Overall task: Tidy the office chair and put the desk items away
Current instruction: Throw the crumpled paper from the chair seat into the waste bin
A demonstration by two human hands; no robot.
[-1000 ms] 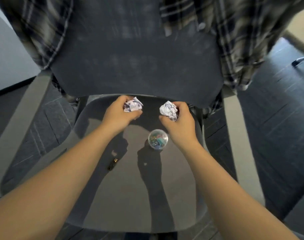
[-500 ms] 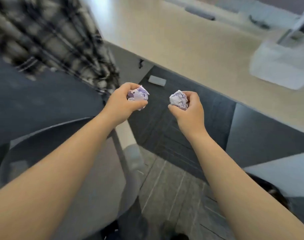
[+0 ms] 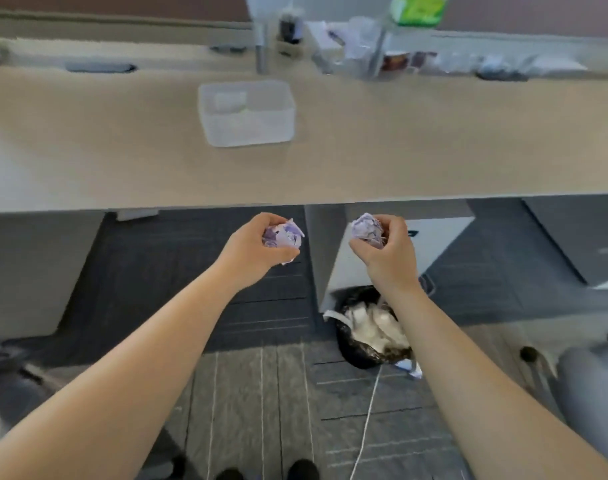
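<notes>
Starting at the left, the left hand (image 3: 252, 249) is being held out over the dark carpet floor (image 3: 261, 375), closed around a crumpled paper ball (image 3: 283, 237) whose purple-and-white creases are showing between thumb and curled fingers. Directly beneath this hand only bare floor is being shown, so its paper is being kept well to the left of any receptacle. Further right, the right hand (image 3: 387, 256) is being held at about the same height, closed in the same way on a second crumpled paper ball (image 3: 366, 230). Below and slightly nearer to the person than this hand, a waste bin (image 3: 361, 355) lined with a black bag is standing on the floor, already holding pale scrap paper, with its mouth partly hidden by the right forearm. The disposal step is judged to be in hand: the right hand is plainly the nearer one, and its ball would likely need only to be drawn back a little and let go, while the left ball would have to be carried rightward across the gap first. Neither ball has a long axis worth aligning. Beyond both hands, a translucent storage box (image 3: 247, 112) is sitting on the beige desk (image 3: 88, 150), well apart from the papers.
</notes>
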